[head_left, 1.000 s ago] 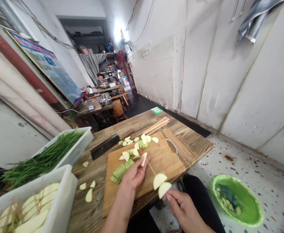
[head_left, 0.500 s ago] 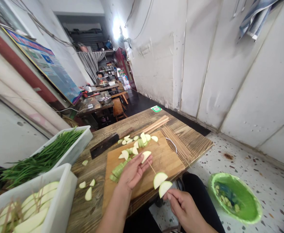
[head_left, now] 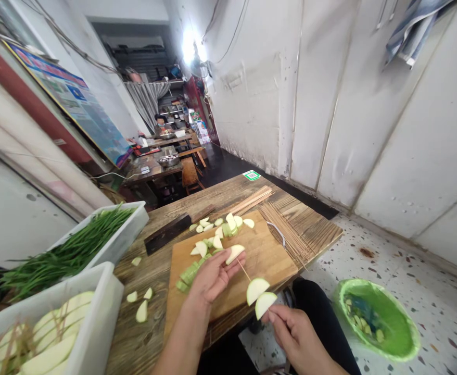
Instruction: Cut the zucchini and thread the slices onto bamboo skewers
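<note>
My left hand [head_left: 216, 275] is closed on a pale half-moon vegetable slice [head_left: 235, 253] above the cutting board [head_left: 267, 250]. My right hand [head_left: 294, 328] grips the lower end of a thin wooden skewer [head_left: 244, 269] at the table's near edge. Two half-round slices with green rims [head_left: 257, 290] sit on that skewer close to my right fingers. The skewer's upper end meets the slice in my left hand; whether it has pierced it I cannot tell. Cut slices [head_left: 201, 249] lie in a row and in loose groups on the board, partly behind my left hand.
A cleaver [head_left: 168, 234] lies beyond the board's left corner. Bundles of bare skewers [head_left: 287, 232] rest at the right. To the left stand a white tub of skewered slices [head_left: 109, 307] and a tub of green chives [head_left: 135, 219]. A green lined basin [head_left: 402, 333] is on the floor.
Almost nothing differs. Both hands keep their hold on the slice and the skewer, and the view has shifted very slightly.
</note>
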The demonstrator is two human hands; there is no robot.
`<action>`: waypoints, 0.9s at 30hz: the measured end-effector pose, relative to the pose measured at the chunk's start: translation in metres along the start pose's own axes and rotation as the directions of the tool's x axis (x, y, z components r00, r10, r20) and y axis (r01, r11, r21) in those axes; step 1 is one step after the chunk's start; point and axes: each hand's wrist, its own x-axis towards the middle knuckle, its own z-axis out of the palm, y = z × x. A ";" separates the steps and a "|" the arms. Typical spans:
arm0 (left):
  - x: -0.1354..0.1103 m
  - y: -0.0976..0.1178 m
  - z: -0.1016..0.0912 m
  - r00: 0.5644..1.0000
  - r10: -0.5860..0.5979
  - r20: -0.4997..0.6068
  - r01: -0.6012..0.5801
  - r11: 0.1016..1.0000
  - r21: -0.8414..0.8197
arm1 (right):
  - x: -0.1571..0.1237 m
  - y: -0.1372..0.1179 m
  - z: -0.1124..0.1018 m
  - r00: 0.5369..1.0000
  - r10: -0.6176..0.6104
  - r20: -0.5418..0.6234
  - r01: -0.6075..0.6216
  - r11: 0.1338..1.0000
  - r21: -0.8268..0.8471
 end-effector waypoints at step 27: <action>0.000 -0.002 0.000 1.000 -0.010 0.004 0.010 0.999 0.044 | 0.000 0.005 0.002 1.000 -0.011 -0.003 0.011 1.000 -0.002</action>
